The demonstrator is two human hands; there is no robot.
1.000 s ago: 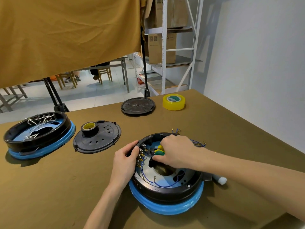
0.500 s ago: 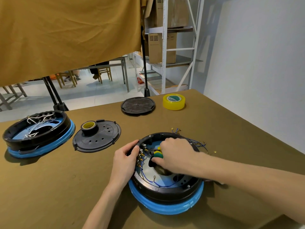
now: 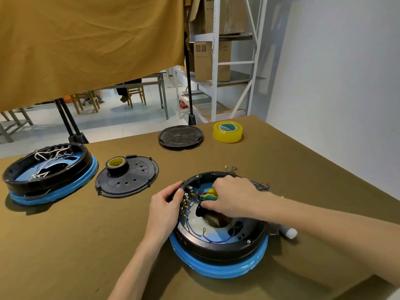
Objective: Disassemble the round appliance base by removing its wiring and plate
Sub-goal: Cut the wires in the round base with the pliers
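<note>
Left hand (image 3: 165, 207) gripping round base (image 3: 218, 241) rim, right hand (image 3: 232, 197) holding pliers (image 3: 206, 194) inside

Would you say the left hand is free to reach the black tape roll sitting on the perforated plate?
Probably not yet: the left hand grips the rim of the round base, steadying it. The path to the black tape roll on the perforated plate looks unobstructed otherwise.

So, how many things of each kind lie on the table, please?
Round bases with blue rim: 2
Black round plates: 2
Tape rolls: 2
Pliers, green and yellow handles: 1
Total: 7
</note>
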